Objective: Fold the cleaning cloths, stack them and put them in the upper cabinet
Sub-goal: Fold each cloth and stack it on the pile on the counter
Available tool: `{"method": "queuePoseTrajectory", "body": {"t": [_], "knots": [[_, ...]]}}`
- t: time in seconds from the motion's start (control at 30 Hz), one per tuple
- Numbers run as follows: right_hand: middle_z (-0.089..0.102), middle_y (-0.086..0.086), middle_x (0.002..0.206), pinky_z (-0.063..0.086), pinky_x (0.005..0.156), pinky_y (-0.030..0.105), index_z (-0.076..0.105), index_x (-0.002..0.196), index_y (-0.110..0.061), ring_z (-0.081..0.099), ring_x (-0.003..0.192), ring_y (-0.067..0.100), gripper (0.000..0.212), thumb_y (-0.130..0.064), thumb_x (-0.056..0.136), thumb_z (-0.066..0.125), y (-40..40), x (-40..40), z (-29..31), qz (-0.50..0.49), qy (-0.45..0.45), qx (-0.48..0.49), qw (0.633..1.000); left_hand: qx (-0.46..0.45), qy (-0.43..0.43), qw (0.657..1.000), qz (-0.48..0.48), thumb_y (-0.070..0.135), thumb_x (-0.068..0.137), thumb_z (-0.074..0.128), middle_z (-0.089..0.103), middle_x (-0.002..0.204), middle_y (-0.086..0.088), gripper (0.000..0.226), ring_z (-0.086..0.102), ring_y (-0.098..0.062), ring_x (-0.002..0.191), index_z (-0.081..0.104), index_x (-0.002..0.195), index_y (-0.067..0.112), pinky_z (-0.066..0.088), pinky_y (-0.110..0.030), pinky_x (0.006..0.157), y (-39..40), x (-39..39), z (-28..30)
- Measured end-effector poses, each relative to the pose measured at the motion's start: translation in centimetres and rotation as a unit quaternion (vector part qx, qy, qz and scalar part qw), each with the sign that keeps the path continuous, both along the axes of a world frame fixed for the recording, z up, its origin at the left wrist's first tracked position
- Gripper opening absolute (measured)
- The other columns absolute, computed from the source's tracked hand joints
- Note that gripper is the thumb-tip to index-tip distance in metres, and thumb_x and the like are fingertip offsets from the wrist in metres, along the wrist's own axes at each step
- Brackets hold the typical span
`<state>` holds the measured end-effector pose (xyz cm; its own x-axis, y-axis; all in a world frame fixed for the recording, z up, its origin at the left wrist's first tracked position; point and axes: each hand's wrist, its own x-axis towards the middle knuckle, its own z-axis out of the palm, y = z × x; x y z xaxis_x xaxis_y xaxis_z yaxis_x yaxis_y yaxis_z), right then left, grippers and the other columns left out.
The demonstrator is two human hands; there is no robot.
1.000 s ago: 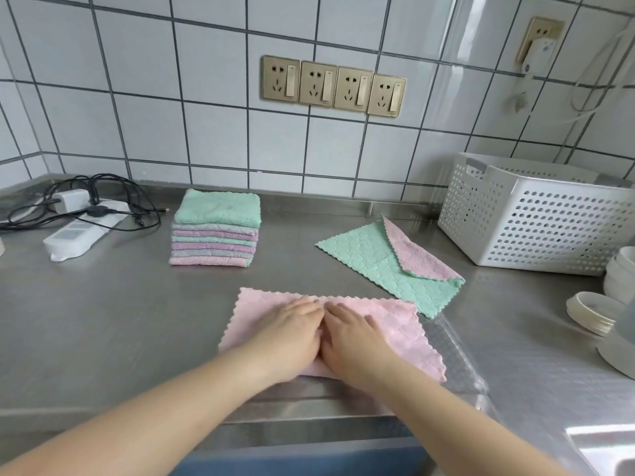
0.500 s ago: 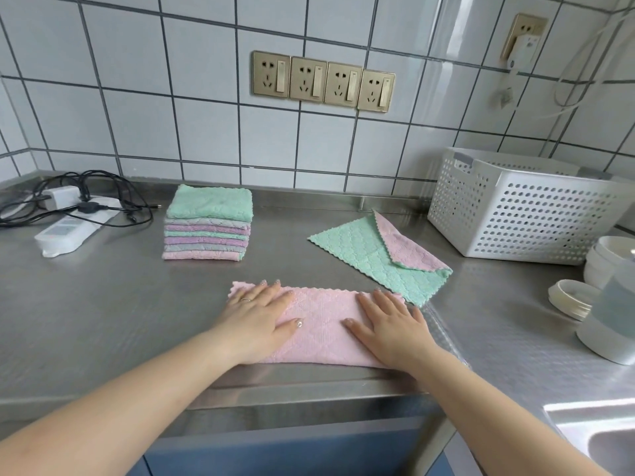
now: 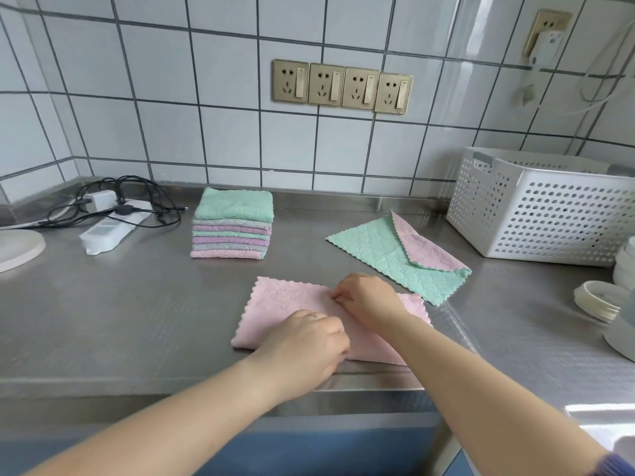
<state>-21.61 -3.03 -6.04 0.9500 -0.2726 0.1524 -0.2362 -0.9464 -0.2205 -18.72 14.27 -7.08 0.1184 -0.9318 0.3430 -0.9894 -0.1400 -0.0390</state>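
Pink fleecy cleaning cloth (image 3: 281,304): soft, light, floppy on your steel bench (image 3: 120,321); take its edges.
Grip: left hand (image 3: 305,341) and right hand (image 3: 367,300) curled on it; pinch unclear.

No text or label here is legible.

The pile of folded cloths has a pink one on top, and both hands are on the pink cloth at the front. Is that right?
Not quite. In the head view the top cloth on the folded stack is green, not pink. The rest holds: the left hand and right hand are both on the pink cloth at the front.
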Motion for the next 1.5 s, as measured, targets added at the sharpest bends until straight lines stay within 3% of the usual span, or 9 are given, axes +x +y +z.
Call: {"method": "queuePoseTrajectory", "body": {"t": [0.43,0.67,0.8,0.93,1.0,1.1,1.2,1.37,1.5], "knots": [[0.062,-0.006,0.101,0.039,0.084,0.03,0.067,0.097,-0.026,0.055,0.101,0.019,0.024,-0.041,0.092,0.05,0.2,-6.7,0.9,0.024,0.019,-0.139,0.99,0.013,0.006,0.999,0.046,0.037,0.072,0.045,0.061,0.076,0.018,0.018,0.062,-0.008,0.074,0.063,0.073,0.034,0.05,-0.026,0.075,5.5,3.0,1.1],[0.067,-0.009,0.093,0.05,0.077,0.032,0.072,0.086,-0.03,0.064,0.085,0.017,0.038,-0.044,0.085,0.037,1.1,-10.3,0.7,0.124,-0.04,-0.228,0.965,0.06,0.087,0.994,0.039,0.05,0.077,0.033,0.059,0.113,0.02,0.04,0.05,-0.002,0.109,0.065,0.097,0.038,0.034,-0.03,0.104,7.0,3.8,1.3],[0.062,-0.01,0.126,0.048,0.095,0.035,0.062,0.121,-0.033,0.061,0.112,0.012,0.041,-0.035,0.087,0.039,-1.0,-12.7,1.0,0.215,-0.002,-0.226,0.95,0.174,0.155,0.972,0.024,0.048,0.083,0.043,0.02,0.148,0.027,0.054,0.007,0.008,0.139,0.038,0.137,0.042,0.0,-0.024,0.117,7.9,2.2,1.6],[0.047,-0.01,0.143,0.04,0.106,0.043,0.042,0.139,-0.031,0.045,0.132,0.011,0.057,-0.034,0.082,0.042,-2.0,-14.8,0.0,0.229,0.051,-0.236,0.943,0.222,0.073,0.972,0.003,0.033,0.085,0.041,-0.012,0.149,0.021,0.069,-0.021,0.002,0.138,0.01,0.147,0.039,-0.019,-0.03,0.112,8.4,0.6,0.7],[0.043,-0.007,0.146,0.034,0.109,0.042,0.035,0.143,-0.029,0.041,0.134,0.011,0.066,-0.045,0.079,0.044,-1.8,-15.1,-0.6,0.235,0.049,-0.26,0.935,0.18,0.019,0.984,-0.008,0.03,0.076,0.029,0.001,0.155,0.011,0.072,-0.012,-0.007,0.141,0.014,0.147,0.035,-0.015,-0.038,0.112,8.1,0.2,-0.5],[0.049,-0.006,0.141,0.04,0.105,0.041,0.042,0.14,-0.027,0.047,0.129,0.013,0.062,-0.044,0.08,0.047,-1.2,-14.7,-1.6,0.249,-0.012,-0.28,0.927,0.105,-0.04,0.993,-0.033,0.02,0.067,0.031,0.036,0.148,0.007,0.075,0.029,-0.01,0.138,0.033,0.141,0.028,0.017,-0.04,0.114,7.2,0.2,-1.5],[0.057,-0.005,0.132,0.04,0.105,0.038,0.057,0.127,-0.025,0.05,0.125,0.012,0.043,-0.025,0.084,0.049,-0.5,-14.1,-1.6,0.259,-0.113,-0.183,0.942,0.042,0.175,0.983,-0.046,0.015,0.071,0.03,0.048,0.138,0.013,0.066,0.036,0.004,0.129,0.051,0.132,0.025,0.019,-0.016,0.114,6.6,-0.2,-0.7],[0.066,-0.006,0.104,0.048,0.084,0.024,0.069,0.097,-0.017,0.061,0.094,0.008,0.03,-0.032,0.082,0.047,1.6,-11.6,-0.2,0.087,-0.225,0.111,0.964,-0.062,0.433,0.898,0.039,0.04,0.08,0.053,0.07,0.098,0.008,0.031,0.063,-0.012,0.095,0.068,0.094,0.017,0.045,-0.028,0.088,4.7,0.2,1.8],[0.033,-0.007,0.056,0.024,0.052,0.026,0.034,0.061,-0.015,0.029,0.053,0.01,0.038,-0.025,0.093,0.051,2.9,-8.2,0.7,-0.069,-0.25,0.267,0.928,-0.137,0.497,0.84,0.17,0.031,0.091,0.055,0.046,0.063,0.002,0.03,0.043,-0.014,0.062,0.051,0.065,0.016,0.032,-0.029,0.064,2.9,0.6,2.9]]}}
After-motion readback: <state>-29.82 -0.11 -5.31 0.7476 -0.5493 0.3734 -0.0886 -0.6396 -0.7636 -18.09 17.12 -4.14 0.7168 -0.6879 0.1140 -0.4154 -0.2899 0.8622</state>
